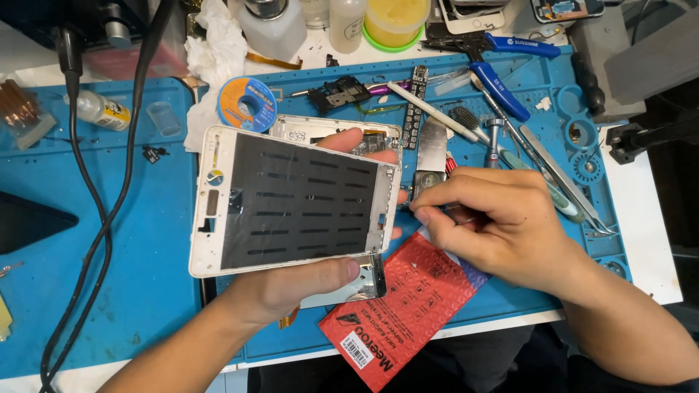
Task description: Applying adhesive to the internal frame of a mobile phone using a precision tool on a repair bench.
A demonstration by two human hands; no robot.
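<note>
Left hand [291, 287] grips the white phone frame [291, 200] at frame centre; right hand [495, 218] pinches closed at its right edge, contents unclear. Steady support advised.

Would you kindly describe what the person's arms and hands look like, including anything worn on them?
Both the left hand and right hand are bare: no gloves, rings, watch or wrist strap show. The forearms are uncovered too, with no sleeves in view.
</note>
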